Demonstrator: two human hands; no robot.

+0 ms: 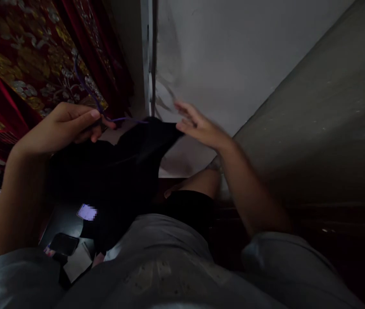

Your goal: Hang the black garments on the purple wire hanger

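Observation:
My left hand (81,122) is closed, thumb pressed against the fingers, on a thin purple cord (87,88). One length of the cord curves up and away beyond the hand. The other runs right to the top of a black cloth (131,159). That cloth is spread over my lap, and its right corner is drawn out to a point at my right hand (197,124). The lower fingers of my right hand seem to grip this corner, while the upper ones reach forward, apart and blurred by motion. Exactly how they grip is hard to see.
A red curtain with gold and silver flowers (31,64) hangs at left. Ahead stands a pale panel (221,51), with a grey-green wall (324,116) to the right. At lower left lie a lit phone screen (86,212), a black case (64,244) and papers (77,262). The light is dim.

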